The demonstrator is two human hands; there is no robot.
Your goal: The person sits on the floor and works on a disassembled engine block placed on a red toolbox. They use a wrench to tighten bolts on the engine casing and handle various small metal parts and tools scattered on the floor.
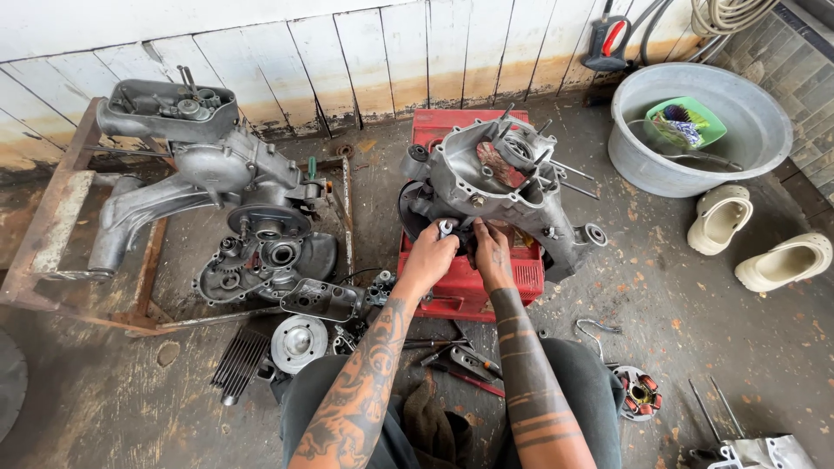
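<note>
A person's left hand (432,249) pinches a small silver wrench (446,228) against a grey engine casing (499,187); just right of that grip, the right hand (491,252) clasps a dark part, atop a red box (460,287).

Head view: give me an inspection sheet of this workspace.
Surface: stained concrete floor, debris scattered.
Job's things: grey engine casing on a red box.
Clutter: second engine on a rusty frame, cylinder head, hand tools, stator.
Grips: left hand holds a small metal tool; right hand at the casing's lower edge.
Cables: hose coil.
Surroundings: plank wall, basin, clogs.
</note>
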